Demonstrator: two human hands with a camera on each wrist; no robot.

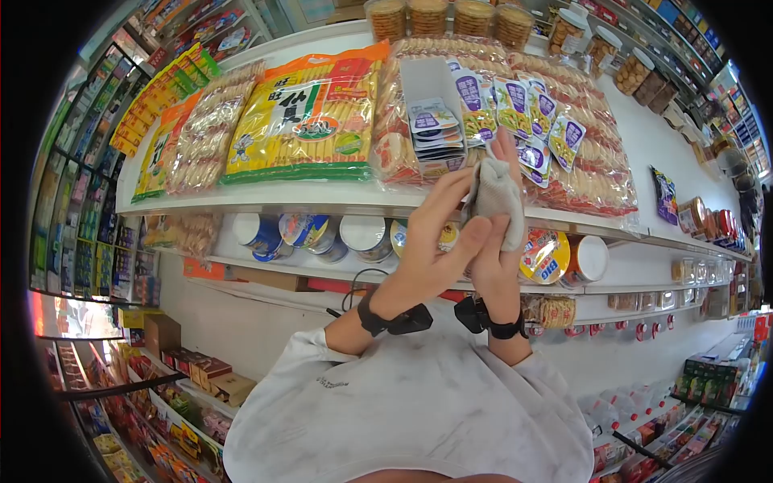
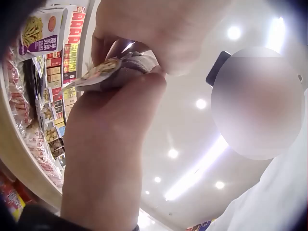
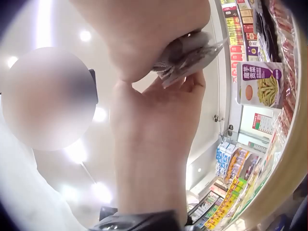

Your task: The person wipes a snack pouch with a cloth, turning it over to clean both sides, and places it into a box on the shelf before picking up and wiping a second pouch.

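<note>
A grey cloth (image 1: 498,201) is held between both hands in front of the shelf. My left hand (image 1: 435,241) grips its left side, the thumb across the near end. From the right, my right hand (image 1: 495,262) holds the cloth against the palm, fingers pointing up. A small packet (image 2: 98,74) shows beside the cloth (image 2: 137,63) in the left wrist view; the right wrist view has the packet (image 3: 199,60) too. Just beyond the hands stands an open white box (image 1: 427,80) with packets inside. Purple-and-white packets (image 1: 513,105) lie to its right.
Bagged crackers (image 1: 584,133) lie under the loose packets. Large yellow snack bags (image 1: 306,117) are on the left of the white shelf (image 1: 322,197). Round tubs (image 1: 362,233) stand on the shelf below, and clear jars (image 1: 568,32) at the back.
</note>
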